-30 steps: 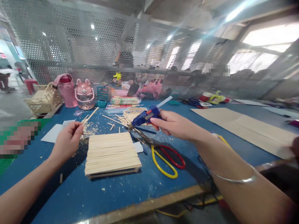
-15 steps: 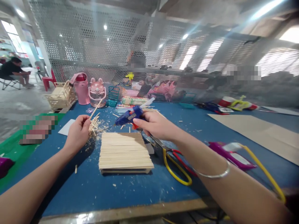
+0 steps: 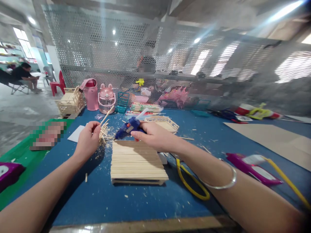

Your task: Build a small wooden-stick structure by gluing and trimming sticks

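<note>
My left hand pinches a thin wooden stick, which points up and to the right. Just beside it lies a pile of short cut sticks among shavings. In my right hand is a blue glue gun with a clear glue stick out of its back. Its nozzle is close to the far left corner of a flat panel of wooden sticks; whether they touch I cannot tell. Scissors with a yellow handle lie under my right forearm, partly hidden.
A wooden stick frame lies behind my right hand. Pink bottles, a wooden stick model and bundled sticks stand at the back. To the right are brown cardboard and a purple power strip. A mesh screen borders the table.
The glue gun has moved down and left toward the panel's far left corner, its nozzle now lower. My left hand still holds the stick. The view has shifted slightly left.
</note>
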A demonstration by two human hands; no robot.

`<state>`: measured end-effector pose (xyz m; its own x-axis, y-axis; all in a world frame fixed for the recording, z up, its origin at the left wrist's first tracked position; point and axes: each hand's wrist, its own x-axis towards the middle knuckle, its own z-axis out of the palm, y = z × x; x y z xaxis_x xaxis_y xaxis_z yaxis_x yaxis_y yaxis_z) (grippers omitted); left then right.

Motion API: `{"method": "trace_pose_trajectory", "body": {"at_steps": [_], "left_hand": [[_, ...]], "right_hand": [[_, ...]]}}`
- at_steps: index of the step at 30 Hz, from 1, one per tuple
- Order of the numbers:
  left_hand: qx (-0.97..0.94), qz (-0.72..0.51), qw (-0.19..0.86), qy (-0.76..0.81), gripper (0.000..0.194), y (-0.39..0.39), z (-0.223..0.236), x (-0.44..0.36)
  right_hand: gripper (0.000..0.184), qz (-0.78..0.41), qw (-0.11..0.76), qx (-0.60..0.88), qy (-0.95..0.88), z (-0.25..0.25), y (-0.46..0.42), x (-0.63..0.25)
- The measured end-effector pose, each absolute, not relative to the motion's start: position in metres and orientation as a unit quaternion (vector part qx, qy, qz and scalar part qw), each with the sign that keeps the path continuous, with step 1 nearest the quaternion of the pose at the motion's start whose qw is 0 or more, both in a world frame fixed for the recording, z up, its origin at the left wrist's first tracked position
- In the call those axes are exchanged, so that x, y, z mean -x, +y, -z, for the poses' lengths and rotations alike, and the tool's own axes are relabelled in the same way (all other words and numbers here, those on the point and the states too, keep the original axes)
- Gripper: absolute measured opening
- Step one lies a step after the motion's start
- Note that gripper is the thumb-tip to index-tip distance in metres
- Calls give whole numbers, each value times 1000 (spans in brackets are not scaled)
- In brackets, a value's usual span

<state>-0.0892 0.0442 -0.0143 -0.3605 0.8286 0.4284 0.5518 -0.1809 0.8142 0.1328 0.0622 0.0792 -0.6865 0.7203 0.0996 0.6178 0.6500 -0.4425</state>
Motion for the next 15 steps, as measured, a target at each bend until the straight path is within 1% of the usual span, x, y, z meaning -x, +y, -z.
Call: {"method": "trace_pose_trajectory", "body": {"at_steps": [15], "left_hand": [[-561, -529, 137, 621, 17, 45, 16, 88]], "right_hand": [[30, -176, 128, 386, -896, -79, 64, -131]]}}
